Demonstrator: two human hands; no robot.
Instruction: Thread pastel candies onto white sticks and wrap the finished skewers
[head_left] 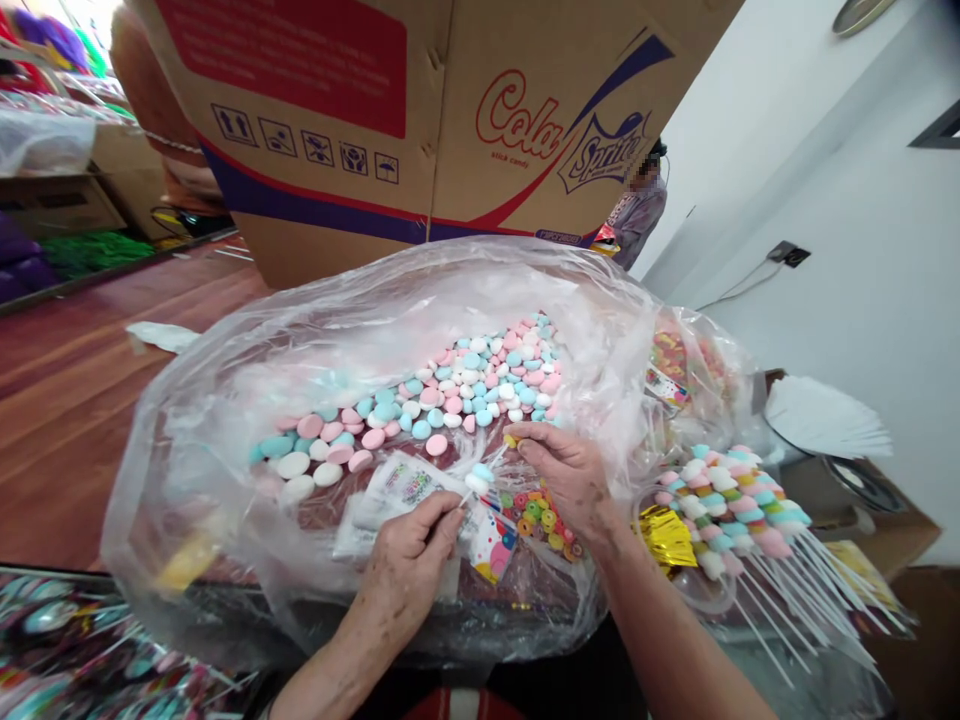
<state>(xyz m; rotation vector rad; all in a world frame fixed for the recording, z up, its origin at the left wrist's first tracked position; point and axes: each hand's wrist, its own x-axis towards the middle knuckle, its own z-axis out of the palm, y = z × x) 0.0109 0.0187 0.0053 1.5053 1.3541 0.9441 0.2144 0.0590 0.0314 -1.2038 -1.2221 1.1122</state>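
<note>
My left hand (pixel 420 540) is closed round a thin white stick that carries a pale blue and a white candy (pixel 478 478) near its upper part. My right hand (pixel 562 470) pinches a small yellow candy (pixel 511 440) close to the stick's upper end; whether the stick passes through it I cannot tell. Just below the right hand lies a bag of colourful ring candies (pixel 544 520). Beyond both hands, a heap of pink, blue and white round candies (pixel 450 385) spreads over a clear plastic bag (pixel 247 330). Printed white packaging (pixel 397 485) lies left of the stick.
A large cardboard box (pixel 337 210) stands behind the plastic. Finished candy skewers (pixel 731 500) with white sticks lie at the right, beside gold foil (pixel 667 535) and a bag of gummies (pixel 686 360). Wrapped sweets (pixel 82 650) fill the lower left. Two people are partly visible behind the box.
</note>
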